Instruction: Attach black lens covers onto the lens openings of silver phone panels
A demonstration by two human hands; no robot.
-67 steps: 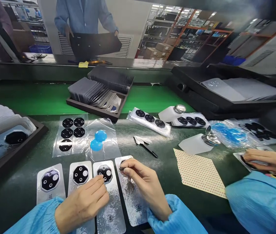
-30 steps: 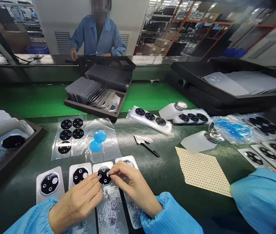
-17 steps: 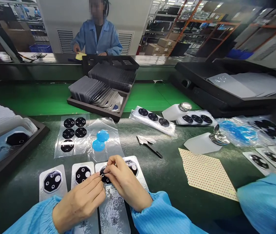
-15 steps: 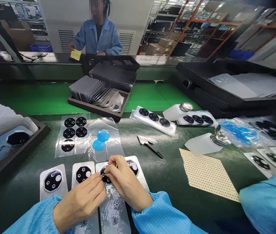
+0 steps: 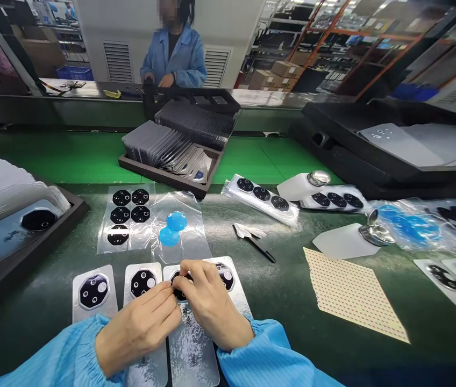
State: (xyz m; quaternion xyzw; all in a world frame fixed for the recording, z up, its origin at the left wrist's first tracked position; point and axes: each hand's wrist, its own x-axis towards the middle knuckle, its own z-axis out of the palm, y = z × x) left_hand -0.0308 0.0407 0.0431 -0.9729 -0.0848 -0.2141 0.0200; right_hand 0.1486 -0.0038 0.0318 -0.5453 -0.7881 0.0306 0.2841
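Several silver phone back covers with black octagonal camera plates lie in a row at the near edge, the far-left cover [image 5: 94, 294] untouched. My left hand [image 5: 141, 329] and my right hand [image 5: 209, 303] meet over the third cover [image 5: 191, 349], fingertips pinched together on its black camera plate [image 5: 178, 285]. The fourth cover [image 5: 227, 277] shows just right of my right hand. Blue sleeves cover both wrists.
A clear sheet of black octagon plates [image 5: 125, 215] and a film with blue tabs [image 5: 173, 228] lie beyond the covers. A black tool [image 5: 261, 247], perforated pad [image 5: 351, 293], dispenser bottles [image 5: 308, 184], cover trays [image 5: 179, 148] and a facing worker [image 5: 175, 51] are farther off.
My right hand moved left from the fourth cover to the third cover's camera plate, joining my left fingertips. The neighbour's sleeve at right left the view.
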